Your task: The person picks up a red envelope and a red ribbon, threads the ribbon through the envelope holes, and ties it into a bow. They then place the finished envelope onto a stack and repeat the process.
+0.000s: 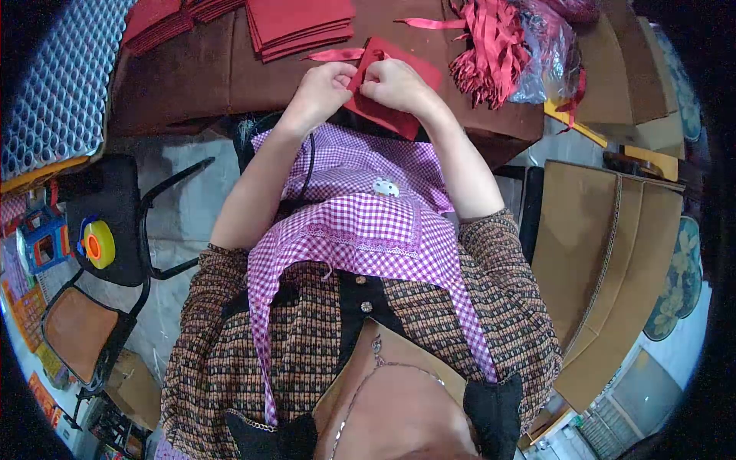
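Note:
A flat red piece (391,119), like a folded paper or cloth bag, lies tilted at the brown table's front edge. My left hand (322,93) pinches its left edge with thumb and forefinger. My right hand (397,83) rests over its upper middle, fingers curled and pressed on it; the fingertips are partly hidden. Between and just above my hands, a red ribbon (337,55) sticks out leftward from the piece's upper end. Whether either hand also grips the ribbon is not clear.
Stacks of red pieces (300,24) lie behind my left hand. To the right are a bundle of red ribbons (491,54) and a clear plastic bag (540,65). Cardboard boxes (583,230) stand at right. On the left are a patterned board (57,84) and a black chair (115,207).

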A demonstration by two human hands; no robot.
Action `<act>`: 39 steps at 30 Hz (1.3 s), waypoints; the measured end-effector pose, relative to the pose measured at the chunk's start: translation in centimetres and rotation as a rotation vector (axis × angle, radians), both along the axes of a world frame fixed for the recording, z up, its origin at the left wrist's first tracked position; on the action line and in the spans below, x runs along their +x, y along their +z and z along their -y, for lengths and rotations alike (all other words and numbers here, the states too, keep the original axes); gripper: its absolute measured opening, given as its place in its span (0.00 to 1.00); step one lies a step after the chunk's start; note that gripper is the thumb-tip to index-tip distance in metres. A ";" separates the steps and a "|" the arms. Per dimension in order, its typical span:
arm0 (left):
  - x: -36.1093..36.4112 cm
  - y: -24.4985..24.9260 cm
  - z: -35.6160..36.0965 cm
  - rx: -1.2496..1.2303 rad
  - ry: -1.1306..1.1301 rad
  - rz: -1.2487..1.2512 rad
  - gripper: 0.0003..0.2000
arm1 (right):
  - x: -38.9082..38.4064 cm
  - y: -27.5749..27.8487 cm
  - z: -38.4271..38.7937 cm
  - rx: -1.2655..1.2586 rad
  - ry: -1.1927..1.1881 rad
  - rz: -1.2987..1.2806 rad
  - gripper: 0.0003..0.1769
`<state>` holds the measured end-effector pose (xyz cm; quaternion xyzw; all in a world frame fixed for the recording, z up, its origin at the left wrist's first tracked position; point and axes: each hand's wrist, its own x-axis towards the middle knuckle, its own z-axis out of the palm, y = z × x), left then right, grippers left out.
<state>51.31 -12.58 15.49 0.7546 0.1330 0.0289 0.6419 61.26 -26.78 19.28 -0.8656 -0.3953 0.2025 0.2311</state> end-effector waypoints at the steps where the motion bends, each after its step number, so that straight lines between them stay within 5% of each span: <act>1: 0.1 -0.1 0.0 -0.025 -0.002 -0.004 0.17 | 0.1 -0.1 0.0 0.007 0.009 -0.005 0.15; 14: -0.2 0.3 0.4 -0.064 0.014 0.009 0.15 | -0.9 -0.7 -0.2 0.036 -0.037 0.072 0.16; 17: 0.0 -0.9 0.1 0.049 0.003 0.062 0.16 | -1.7 -2.3 -0.2 0.136 -0.045 0.283 0.14; 28: -0.5 0.9 0.8 0.279 0.062 0.080 0.15 | -2.9 0.7 1.7 0.328 -0.065 0.409 0.12; 33: -0.4 2.7 1.3 0.433 -0.017 0.217 0.11 | -0.7 3.3 2.2 0.427 0.198 0.678 0.10; 39: -0.8 4.3 1.5 0.615 -0.072 0.519 0.07 | -0.1 5.7 3.4 0.206 0.345 0.626 0.02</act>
